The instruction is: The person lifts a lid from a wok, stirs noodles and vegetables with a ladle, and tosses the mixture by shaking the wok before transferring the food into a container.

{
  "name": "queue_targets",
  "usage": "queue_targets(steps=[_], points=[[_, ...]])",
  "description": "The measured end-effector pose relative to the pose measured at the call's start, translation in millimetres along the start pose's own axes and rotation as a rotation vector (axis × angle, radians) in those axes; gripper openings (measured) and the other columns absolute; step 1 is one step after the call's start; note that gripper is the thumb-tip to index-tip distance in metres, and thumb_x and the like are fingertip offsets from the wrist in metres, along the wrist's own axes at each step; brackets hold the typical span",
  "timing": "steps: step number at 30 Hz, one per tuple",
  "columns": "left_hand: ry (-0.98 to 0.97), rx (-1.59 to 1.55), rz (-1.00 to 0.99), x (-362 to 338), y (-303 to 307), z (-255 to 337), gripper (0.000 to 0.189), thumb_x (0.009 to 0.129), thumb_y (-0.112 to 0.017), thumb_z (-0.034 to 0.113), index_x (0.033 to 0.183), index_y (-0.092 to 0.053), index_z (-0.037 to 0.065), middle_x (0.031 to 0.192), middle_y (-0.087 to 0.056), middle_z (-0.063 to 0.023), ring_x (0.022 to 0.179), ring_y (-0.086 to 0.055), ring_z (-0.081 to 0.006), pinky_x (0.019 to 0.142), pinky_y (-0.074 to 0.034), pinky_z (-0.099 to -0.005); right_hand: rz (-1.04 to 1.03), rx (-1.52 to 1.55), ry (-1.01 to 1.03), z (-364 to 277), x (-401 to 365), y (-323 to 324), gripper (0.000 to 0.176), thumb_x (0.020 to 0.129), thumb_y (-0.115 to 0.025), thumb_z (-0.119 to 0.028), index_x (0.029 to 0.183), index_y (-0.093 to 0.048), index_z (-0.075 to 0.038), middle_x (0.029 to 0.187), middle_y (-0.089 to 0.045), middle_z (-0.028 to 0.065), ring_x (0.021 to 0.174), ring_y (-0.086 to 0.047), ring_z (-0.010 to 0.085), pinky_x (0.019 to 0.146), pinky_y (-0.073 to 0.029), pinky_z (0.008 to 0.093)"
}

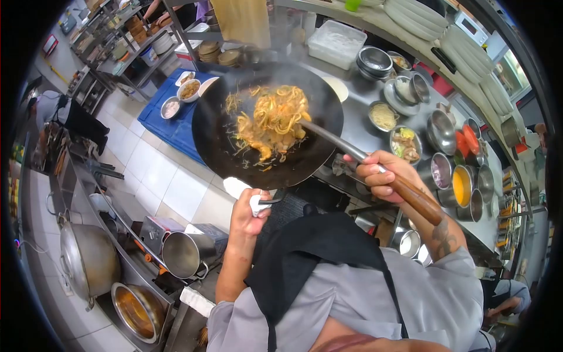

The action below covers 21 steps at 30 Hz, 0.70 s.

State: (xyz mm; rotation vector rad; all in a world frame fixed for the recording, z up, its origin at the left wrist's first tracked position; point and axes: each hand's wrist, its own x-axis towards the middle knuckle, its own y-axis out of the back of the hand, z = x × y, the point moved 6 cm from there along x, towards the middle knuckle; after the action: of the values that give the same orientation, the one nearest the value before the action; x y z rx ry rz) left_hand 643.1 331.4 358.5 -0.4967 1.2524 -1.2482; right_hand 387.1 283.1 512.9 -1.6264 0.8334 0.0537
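My left hand (249, 211) is closed round the handle of a big dark wok (319, 155), with a folded white cloth (236, 186) between palm and metal. Steaming fried noodles (281, 117) with bits of meat and vegetable are heaped in the wok. My right hand (381, 175) grips a wok ladle (419, 199) by its wooden handle. Its metal shaft reaches into the wok, and the noodles hide its head. The wok is held up between the steel counter and a blue lidded box.
On the right, the steel counter (358, 97) carries several metal bowls, including one of plain noodles (384, 115) and a pot of yellow liquid (462, 185). Small bowls stand on the blue box (176, 132). Pots (186, 255) line the lower left. Another person (70, 117) stands at far left.
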Motion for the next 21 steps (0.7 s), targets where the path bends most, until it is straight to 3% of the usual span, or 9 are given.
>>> queue_targets(steps=[3,6,7,8,10,11,14,17,21], points=[[0.009,-0.023,-0.011,4.7,-4.3,-6.8,0.007,0.083,-0.051,0.008,0.088,-0.049,0.004,0.074,-0.053,-0.0066,0.065,-0.054,-0.0110,0.038,-0.034,-0.0216,0.010,-0.009,-0.006,-12.7,1.3,-4.9,0.026,0.091,-0.039,-0.010,0.114,-0.045,-0.001,0.068,-0.043,0.0009,0.043,-0.041,0.0061,0.034,-0.031,0.0231],[0.039,-0.059,0.011,7.4,-6.4,-10.2,0.007,0.082,-0.050,0.008,0.088,-0.049,0.004,0.073,-0.053,-0.0066,0.064,-0.054,-0.0113,0.038,-0.034,-0.0219,0.194,-0.418,0.136,-19.4,-7.9,-12.6,0.029,0.089,-0.043,-0.011,0.117,-0.047,-0.006,0.064,-0.041,0.0002,0.043,-0.041,0.0064,0.034,-0.029,0.0220],[0.023,-0.044,-0.001,6.1,-7.2,-4.6,0.007,0.082,-0.050,0.008,0.088,-0.049,0.003,0.073,-0.053,-0.0067,0.064,-0.054,-0.0114,0.038,-0.034,-0.0220,0.240,-0.535,0.155,-17.8,-2.6,15.5,0.032,0.088,-0.048,-0.014,0.120,-0.049,-0.012,0.062,-0.040,-0.0012,0.041,-0.039,0.0068,0.033,-0.028,0.0216],[0.010,-0.031,-0.021,6.7,-9.5,-2.7,0.008,0.082,-0.050,0.008,0.088,-0.048,0.003,0.073,-0.053,-0.0067,0.064,-0.054,-0.0115,0.038,-0.034,-0.0221,0.263,-0.555,0.253,-7.5,7.1,42.9,0.034,0.088,-0.049,-0.015,0.122,-0.049,-0.013,0.061,-0.041,-0.0018,0.038,-0.037,0.0072,0.033,-0.028,0.0226],[-0.024,-0.022,-0.002,0.3,-9.2,-1.6,0.009,0.082,-0.050,0.008,0.090,-0.048,0.004,0.074,-0.052,-0.0069,0.065,-0.054,-0.0117,0.037,-0.034,-0.0220,0.254,-0.629,0.211,19.5,17.8,27.0,0.040,0.086,-0.047,-0.012,0.125,-0.044,-0.009,0.060,-0.040,-0.0023,0.035,-0.033,0.0042,0.031,-0.029,0.0217],[-0.029,-0.016,0.028,-2.8,-13.5,-1.5,0.009,0.082,-0.050,0.008,0.091,-0.048,0.004,0.076,-0.052,-0.0070,0.065,-0.054,-0.0117,0.037,-0.034,-0.0219,0.283,-0.378,0.160,13.6,16.0,21.1,0.039,0.087,-0.044,-0.011,0.126,-0.043,-0.006,0.062,-0.040,-0.0016,0.037,-0.036,0.0049,0.032,-0.031,0.0217],[-0.039,-0.021,0.012,2.2,-18.6,0.3,0.010,0.082,-0.050,0.007,0.091,-0.047,0.005,0.077,-0.053,-0.0076,0.065,-0.054,-0.0119,0.036,-0.034,-0.0217,-0.014,0.006,0.020,2.7,26.8,22.7,0.040,0.089,-0.035,-0.009,0.128,-0.039,0.002,0.067,-0.041,0.0003,0.042,-0.041,0.0066,0.034,-0.033,0.0244],[-0.044,-0.016,0.022,1.3,-16.4,0.0,0.010,0.082,-0.050,0.007,0.091,-0.047,0.006,0.077,-0.053,-0.0078,0.065,-0.054,-0.0122,0.036,-0.034,-0.0218,-0.167,0.139,-0.055,9.4,30.9,20.1,0.042,0.090,-0.033,-0.010,0.130,-0.037,0.002,0.069,-0.043,0.0017,0.044,-0.044,0.0076,0.037,-0.037,0.0265],[-0.039,-0.016,0.044,2.5,-12.5,-1.1,0.008,0.082,-0.050,0.007,0.090,-0.047,0.006,0.076,-0.053,-0.0077,0.065,-0.055,-0.0125,0.036,-0.034,-0.0220,-0.112,0.121,-0.040,9.6,27.7,3.4,0.032,0.090,-0.036,-0.008,0.120,-0.043,-0.001,0.067,-0.044,0.0009,0.041,-0.041,0.0067,0.034,-0.033,0.0228]])
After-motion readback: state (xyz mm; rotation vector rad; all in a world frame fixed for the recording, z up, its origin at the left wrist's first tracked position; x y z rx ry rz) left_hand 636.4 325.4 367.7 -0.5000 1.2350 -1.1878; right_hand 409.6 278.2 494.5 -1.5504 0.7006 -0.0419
